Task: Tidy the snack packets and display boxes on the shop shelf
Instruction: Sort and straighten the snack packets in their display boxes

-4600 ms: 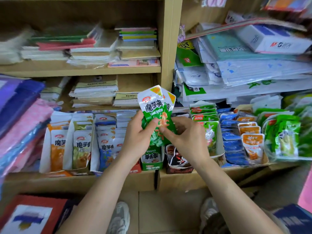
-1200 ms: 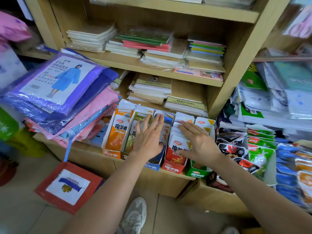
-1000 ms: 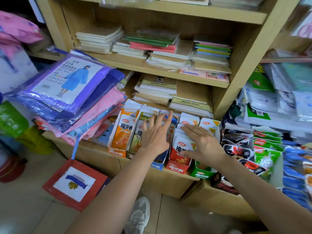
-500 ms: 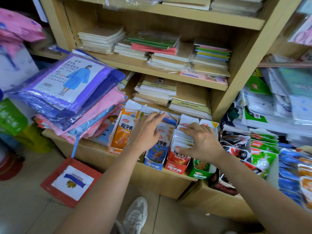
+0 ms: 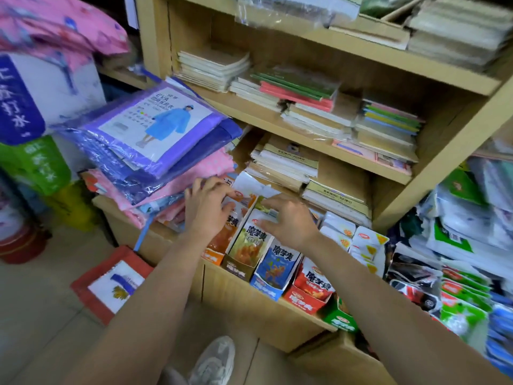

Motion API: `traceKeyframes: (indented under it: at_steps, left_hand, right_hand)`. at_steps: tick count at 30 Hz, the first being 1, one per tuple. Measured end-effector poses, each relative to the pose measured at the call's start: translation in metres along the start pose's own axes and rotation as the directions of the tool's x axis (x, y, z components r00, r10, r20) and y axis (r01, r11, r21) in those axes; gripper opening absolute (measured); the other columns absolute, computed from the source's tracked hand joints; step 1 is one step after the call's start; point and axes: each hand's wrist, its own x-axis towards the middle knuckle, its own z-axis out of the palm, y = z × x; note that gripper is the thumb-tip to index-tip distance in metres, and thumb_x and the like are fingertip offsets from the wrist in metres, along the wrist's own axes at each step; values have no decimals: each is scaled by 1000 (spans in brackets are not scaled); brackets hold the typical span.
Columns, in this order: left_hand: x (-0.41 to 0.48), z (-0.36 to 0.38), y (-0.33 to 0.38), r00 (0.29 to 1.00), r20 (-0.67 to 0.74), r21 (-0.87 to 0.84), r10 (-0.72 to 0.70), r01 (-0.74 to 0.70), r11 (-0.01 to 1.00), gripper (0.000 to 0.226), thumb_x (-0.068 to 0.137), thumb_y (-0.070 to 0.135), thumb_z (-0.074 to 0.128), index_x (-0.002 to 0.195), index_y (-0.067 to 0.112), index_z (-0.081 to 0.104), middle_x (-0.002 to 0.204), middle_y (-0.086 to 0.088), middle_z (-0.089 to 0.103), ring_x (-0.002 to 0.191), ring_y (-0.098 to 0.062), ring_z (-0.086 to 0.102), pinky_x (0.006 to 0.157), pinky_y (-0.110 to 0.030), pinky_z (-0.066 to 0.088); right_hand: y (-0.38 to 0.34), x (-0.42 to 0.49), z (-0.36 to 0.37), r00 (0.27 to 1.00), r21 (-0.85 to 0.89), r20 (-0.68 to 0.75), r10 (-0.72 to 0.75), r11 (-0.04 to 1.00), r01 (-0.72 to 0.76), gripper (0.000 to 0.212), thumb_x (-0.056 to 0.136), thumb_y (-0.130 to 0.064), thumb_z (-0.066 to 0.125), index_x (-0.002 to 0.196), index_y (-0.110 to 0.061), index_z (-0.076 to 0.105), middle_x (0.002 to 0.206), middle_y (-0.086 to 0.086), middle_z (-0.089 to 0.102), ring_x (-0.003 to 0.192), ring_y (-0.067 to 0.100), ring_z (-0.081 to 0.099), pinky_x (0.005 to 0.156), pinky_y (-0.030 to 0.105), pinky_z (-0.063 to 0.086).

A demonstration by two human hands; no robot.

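Note:
A row of display boxes stands on the low wooden shelf (image 5: 277, 309): orange (image 5: 212, 255), olive (image 5: 238, 269), blue (image 5: 266, 289), red (image 5: 304, 301) and green (image 5: 341, 320), each filled with upright snack packets. My left hand (image 5: 206, 211) lies on the packets in the orange box, fingers spread and bent over their tops. My right hand (image 5: 290, 222) holds the tops of the olive box's packets (image 5: 251, 240), thumb in front and fingers behind. White packet tops (image 5: 363, 241) stick up at the row's right end.
Purple and pink bagged raincoats (image 5: 155, 134) overhang the shelf just left of the orange box. Stacked notebooks (image 5: 299, 95) fill the shelves above. More snack packets (image 5: 458, 307) crowd the unit at right. A red flat pack (image 5: 111, 284) leans below; my shoe (image 5: 213, 359) is on the floor.
Both hands have shifted left along the row, from the blue and red boxes to the orange and olive ones. The flat, pressing right hand now closes on packet tops.

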Motion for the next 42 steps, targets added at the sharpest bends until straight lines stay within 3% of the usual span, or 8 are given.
traceKeyframes:
  at_steps: [5, 9, 15, 19, 24, 32, 37, 42]
  left_hand:
    - [7, 0, 0, 991, -118, -277, -64, 29, 960, 5, 89, 26, 75, 91, 27, 70, 97, 6, 70, 95, -18, 62, 81, -37, 53]
    - [15, -18, 7, 962, -101, -717, -253, 106, 689, 6, 94, 17, 70, 94, 20, 65, 86, 7, 69, 77, -13, 72, 72, -31, 60]
    - [13, -54, 10, 961, -98, -925, -259, 8, 380, 12, 95, 15, 68, 93, 27, 63, 94, -1, 74, 90, -23, 76, 86, -46, 60]
    - [-1, -66, 1, 998, 43, -910, -56, 62, 410, 15, 93, 7, 69, 90, 21, 63, 87, 0, 75, 86, -17, 76, 79, -31, 60]
    - [-24, -62, -24, 954, 241, -768, 179, 75, 636, 25, 86, -4, 73, 84, 20, 66, 83, 9, 74, 79, -1, 68, 76, -16, 50]
    - [-21, -23, -52, 963, 251, -535, -101, 226, 814, 30, 80, 5, 77, 97, 28, 67, 99, 13, 68, 97, -12, 65, 89, -37, 54]
    - [-21, -2, -41, 925, 364, -323, -109, 235, 917, 64, 73, 44, 87, 128, 24, 62, 115, 7, 64, 100, -15, 62, 85, -38, 53]
    - [-21, 5, -35, 940, 279, -257, -197, 271, 928, 54, 73, 40, 87, 119, 23, 64, 106, 6, 65, 96, -17, 62, 78, -33, 50]
  right_hand:
    - [1, 17, 8, 996, 93, -52, 75, 993, -70, 47, 85, -38, 75, 129, -27, 64, 126, 0, 67, 113, 19, 63, 99, 45, 50]
    - [-2, 25, 2, 978, 421, -62, 198, 894, -154, 42, 87, -28, 76, 126, -18, 65, 99, 0, 69, 92, 18, 66, 85, 35, 56]
    - [-27, 34, -17, 870, 896, 405, 281, 67, -439, 43, 102, -48, 45, 124, -13, 60, 111, 21, 72, 96, 37, 71, 78, 39, 58]
    - [-24, 50, -20, 861, 929, 368, 351, -170, -328, 33, 95, -33, 64, 115, -5, 64, 109, 16, 73, 94, 27, 70, 80, 35, 58]
    - [-32, 61, -12, 840, 951, 262, 476, 22, -309, 40, 83, 4, 74, 119, -5, 59, 101, 20, 69, 89, 31, 68, 88, 52, 58]
    - [-32, 52, 16, 931, 589, -159, 328, 789, -178, 28, 83, -7, 77, 103, -20, 63, 85, -2, 60, 72, 28, 69, 68, 46, 61]
    - [-36, 50, 32, 953, 401, -272, 131, 916, -11, 27, 84, -9, 77, 99, -16, 56, 81, -4, 58, 70, 22, 62, 65, 37, 54]
    - [-28, 52, 35, 937, -244, -219, -272, 945, 217, 32, 77, -31, 84, 95, -11, 67, 93, 6, 67, 91, 27, 55, 78, 37, 47]
